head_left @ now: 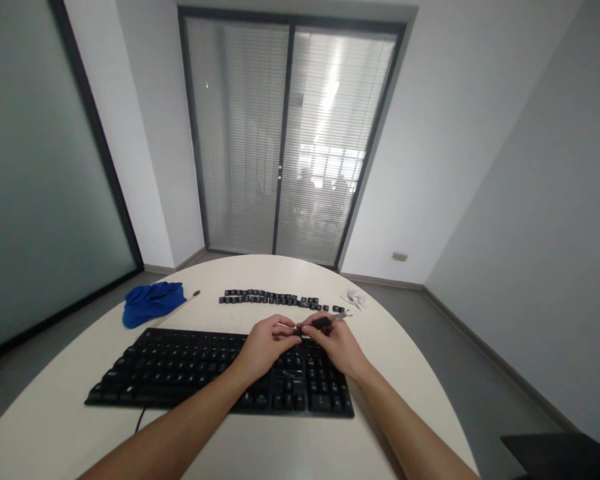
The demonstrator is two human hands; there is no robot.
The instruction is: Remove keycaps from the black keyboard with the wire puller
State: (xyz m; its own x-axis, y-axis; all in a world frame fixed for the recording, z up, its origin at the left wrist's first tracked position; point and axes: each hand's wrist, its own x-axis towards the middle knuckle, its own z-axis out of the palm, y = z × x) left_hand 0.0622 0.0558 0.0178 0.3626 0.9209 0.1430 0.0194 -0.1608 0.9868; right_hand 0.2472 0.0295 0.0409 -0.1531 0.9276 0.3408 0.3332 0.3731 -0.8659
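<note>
Over the back edge of a black keyboard (180,367), my left hand (267,343) pinches a small black piece (298,331), probably a keycap. My right hand (337,343) meets it there, its thumb and forefinger at the same piece. A tool with a black handle (322,323) and a metal end pointing right is also held in my right hand. Beyond the hands, loose black keycaps (260,297) lie in two rows on the table. Fine detail between the fingertips is too small to make out.
On the pale round table (280,447), a blue cloth (153,303) lies at the left, beside a thin brush (180,308). Crumpled white tissue (355,299) sits at the back right. A cable (140,420) leaves the keyboard's front edge. A dark object (563,457) stands lower right.
</note>
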